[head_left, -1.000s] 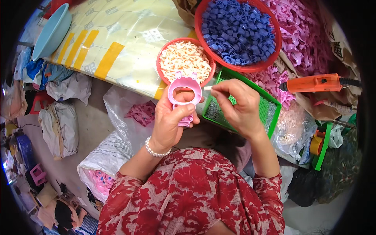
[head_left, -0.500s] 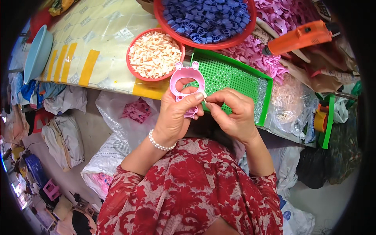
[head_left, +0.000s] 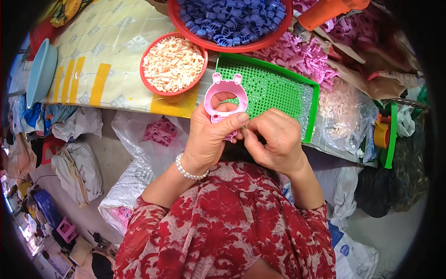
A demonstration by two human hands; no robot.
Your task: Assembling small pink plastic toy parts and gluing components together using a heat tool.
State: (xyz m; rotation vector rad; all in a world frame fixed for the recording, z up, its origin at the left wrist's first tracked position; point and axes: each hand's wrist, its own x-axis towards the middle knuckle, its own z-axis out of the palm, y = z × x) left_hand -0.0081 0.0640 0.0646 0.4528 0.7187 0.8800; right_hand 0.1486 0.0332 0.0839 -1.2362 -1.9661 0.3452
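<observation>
My left hand (head_left: 209,137) grips a pink plastic part (head_left: 227,84) with a round ring and two small ear-like knobs on top. Its thumb presses across the lower section, and some fingers show through the ring. Against that lower section, my right hand (head_left: 278,139) is closed in a pinch, close to my left thumb tip. Whatever sits between the right fingertips is hidden by the fingers. Beyond the hands lies a green perforated tray (head_left: 265,86) holding small shiny metal bits at its right end.
A small red basket (head_left: 145,76) holds cream-coloured pieces; a bigger red basin (head_left: 223,45) holds blue parts. Pink parts (head_left: 306,60) are heaped behind the tray, near an orange power tool (head_left: 332,11). A bag of pale pieces (head_left: 341,116) lies right. A light blue basin (head_left: 42,72) stands far left.
The small cream piece seen in my right fingertips is now out of sight, and that hand has curled tighter against the pink part. The whole view has shifted slightly.
</observation>
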